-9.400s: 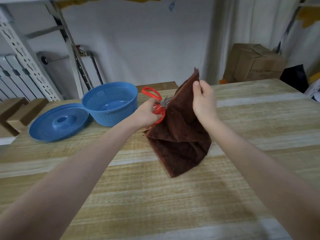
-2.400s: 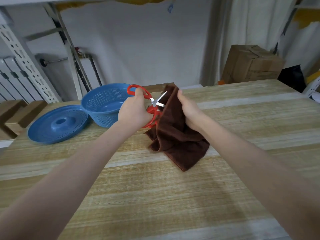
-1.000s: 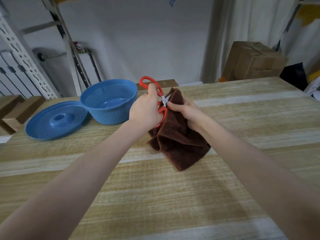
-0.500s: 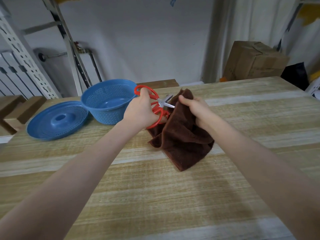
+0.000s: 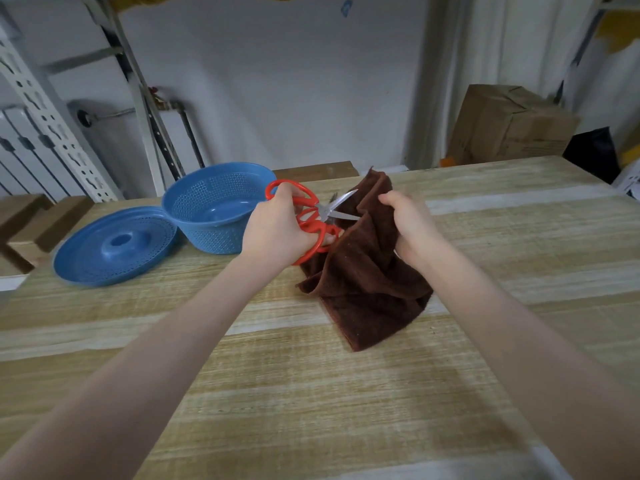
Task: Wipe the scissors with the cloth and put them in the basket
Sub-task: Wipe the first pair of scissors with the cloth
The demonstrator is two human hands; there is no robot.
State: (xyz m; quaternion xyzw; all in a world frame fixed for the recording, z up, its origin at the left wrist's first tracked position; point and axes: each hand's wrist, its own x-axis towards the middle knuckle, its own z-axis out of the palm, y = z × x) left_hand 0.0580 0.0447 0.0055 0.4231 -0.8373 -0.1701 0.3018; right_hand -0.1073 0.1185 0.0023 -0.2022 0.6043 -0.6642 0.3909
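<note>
The person is standing at a pale wooden table (image 5: 311, 393) and holding the scissors (image 5: 309, 201) up in the left hand (image 5: 277, 230), fingers curled through and around the red handles. The blades are standing parted and pointing right, toward the brown cloth (image 5: 367, 282), the lower blade's tip meeting a fold of it. The right hand (image 5: 407, 220) is gripping the cloth near its top, bunching it and lifting that end, while the bottom is resting in folds on the table. The scissors are hanging above the tabletop between the cloth and the blue basket (image 5: 207, 233), which is sitting just left of the left hand. A blue perforated lid (image 5: 114, 245) is lying flat against the basket's left side. A cardboard box (image 5: 509, 126) is sitting beyond the table's far right edge.
</note>
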